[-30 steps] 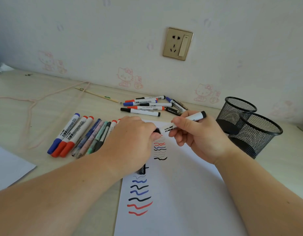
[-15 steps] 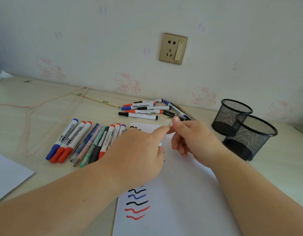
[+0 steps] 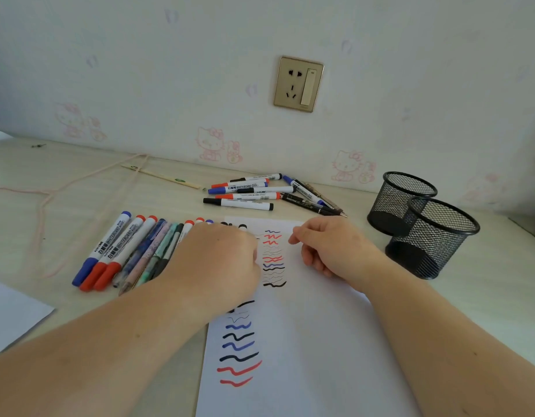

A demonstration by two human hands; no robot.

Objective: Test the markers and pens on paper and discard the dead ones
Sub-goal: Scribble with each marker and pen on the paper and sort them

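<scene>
Pale wallpaper with faint pink cartoon cats backs a light wooden worktop (image 3: 79, 188), where a white paper sheet (image 3: 314, 341) carries rows of red, blue and black squiggles. To its left lies a neat row of capped whiteboard markers and slim pens (image 3: 130, 251); a loose heap of capped markers and pens (image 3: 260, 192) sits further back, and two black wire-mesh pen cups (image 3: 422, 224) stand to the right. The left hand (image 3: 221, 260) rests knuckles-up over the near end of the row; its fingers are hidden, so its grip cannot be told. The right hand (image 3: 329, 248) hovers over the paper, fingers loosely curled, holding nothing visible. By my reading, a tested marker is being laid into the row; next comes picking an untested one from the heap, uncapping it and scribbling.
</scene>
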